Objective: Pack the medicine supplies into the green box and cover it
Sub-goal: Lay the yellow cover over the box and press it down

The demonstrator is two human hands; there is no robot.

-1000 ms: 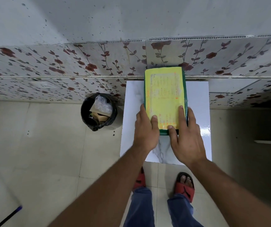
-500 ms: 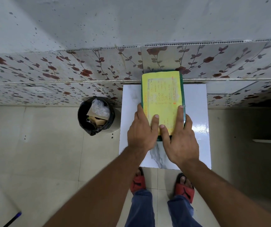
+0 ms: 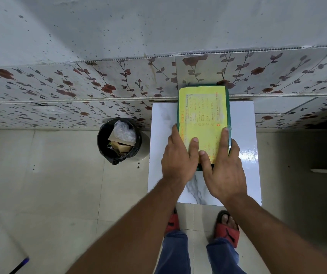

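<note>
The green box (image 3: 229,107) stands on a small white marble-topped table (image 3: 241,147), its far end against the wall. Its lid (image 3: 203,111) is on, with a yellow handwritten label covering the top. My left hand (image 3: 178,157) grips the near left edge of the lid, thumb on top. My right hand (image 3: 224,169) lies on the near right part, fingers over the lid and the side. No medicine supplies are visible; the inside of the box is hidden.
A black bin (image 3: 119,141) with cardboard and plastic scraps stands on the floor left of the table. A floral-tiled wall (image 3: 99,88) runs behind. My feet in red sandals (image 3: 227,230) are below the table's near edge.
Both hands have kept their hold on the near end of the lid. The hands have drawn closer together. The view shifted slightly.
</note>
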